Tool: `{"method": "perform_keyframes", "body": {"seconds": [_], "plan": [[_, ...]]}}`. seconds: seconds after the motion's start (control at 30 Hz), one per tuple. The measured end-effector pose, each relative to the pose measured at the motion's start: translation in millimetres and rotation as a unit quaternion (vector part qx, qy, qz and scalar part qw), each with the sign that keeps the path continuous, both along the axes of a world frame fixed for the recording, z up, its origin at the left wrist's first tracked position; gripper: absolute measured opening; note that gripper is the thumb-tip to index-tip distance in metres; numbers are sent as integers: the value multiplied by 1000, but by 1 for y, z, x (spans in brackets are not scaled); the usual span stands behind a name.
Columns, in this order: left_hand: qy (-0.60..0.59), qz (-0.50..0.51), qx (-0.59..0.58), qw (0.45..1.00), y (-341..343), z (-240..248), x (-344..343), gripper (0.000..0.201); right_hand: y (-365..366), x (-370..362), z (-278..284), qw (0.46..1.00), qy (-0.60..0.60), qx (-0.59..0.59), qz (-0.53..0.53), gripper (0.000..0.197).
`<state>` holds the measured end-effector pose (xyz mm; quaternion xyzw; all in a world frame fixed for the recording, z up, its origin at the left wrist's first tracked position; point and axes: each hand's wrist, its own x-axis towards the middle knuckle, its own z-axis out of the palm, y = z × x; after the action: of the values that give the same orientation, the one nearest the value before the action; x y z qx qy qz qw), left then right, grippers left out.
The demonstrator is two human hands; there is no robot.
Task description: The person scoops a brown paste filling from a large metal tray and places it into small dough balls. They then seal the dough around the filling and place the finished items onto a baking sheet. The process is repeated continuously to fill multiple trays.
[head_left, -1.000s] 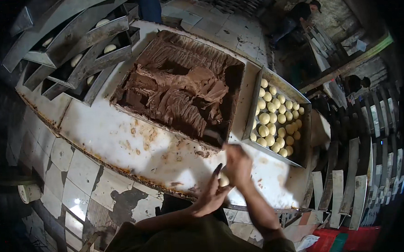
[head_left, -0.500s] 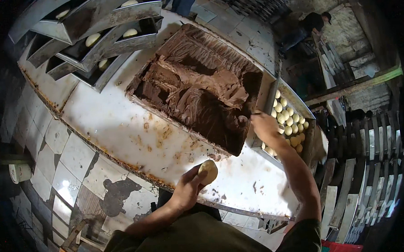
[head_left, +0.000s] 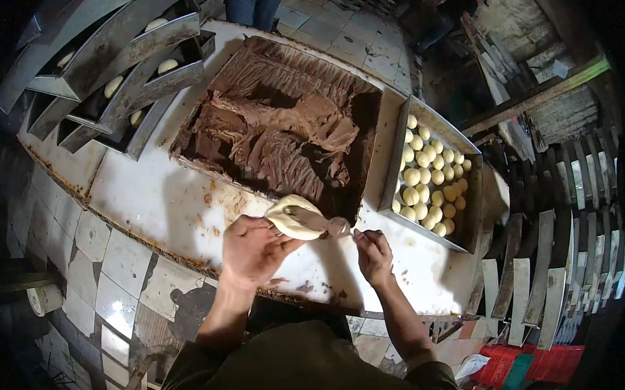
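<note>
My left hand [head_left: 252, 250] holds up a pale, flattened piece of dough [head_left: 287, 227] over the front part of the table, fingers closed round its edge. To its right, my right hand [head_left: 375, 256] is closed on a small spreading tool [head_left: 339, 226] coated in brown paste. The tool reaches toward the dough, and its far end lies over the dough's middle, where a darker patch shows. Most of the grip is covered by my fingers. Just beyond both hands lies a big slab of brown chocolate-like paste [head_left: 302, 119] in a shallow box, its surface scooped and ridged.
A metal tray [head_left: 476, 240] of several dough balls [head_left: 423, 176] stands right of the paste. Stacked metal pans [head_left: 130, 98] with dough pieces rise at the left. More pans [head_left: 539, 269] stand at the right. People are at the far side, one in jeans [head_left: 254, 8] by the table.
My right hand has come back from the paste to the dough, bringing the tool. The left hand has lifted the dough up and leftward, and it now shows flattened.
</note>
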<state>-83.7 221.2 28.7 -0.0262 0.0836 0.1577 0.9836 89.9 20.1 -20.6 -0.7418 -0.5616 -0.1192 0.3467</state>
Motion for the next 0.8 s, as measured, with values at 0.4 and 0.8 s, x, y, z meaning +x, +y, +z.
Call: {"method": "perform_keyframes", "body": {"seconds": [0.4, 0.8], "plan": [[31, -204, 50, 977, -117, -56, 36, 40, -43, 3, 17, 901, 413, -117, -52, 30], [198, -249, 195, 928, -327, -8, 154, 26, -274, 31, 49, 972, 203, -63, -101, 47]]}}
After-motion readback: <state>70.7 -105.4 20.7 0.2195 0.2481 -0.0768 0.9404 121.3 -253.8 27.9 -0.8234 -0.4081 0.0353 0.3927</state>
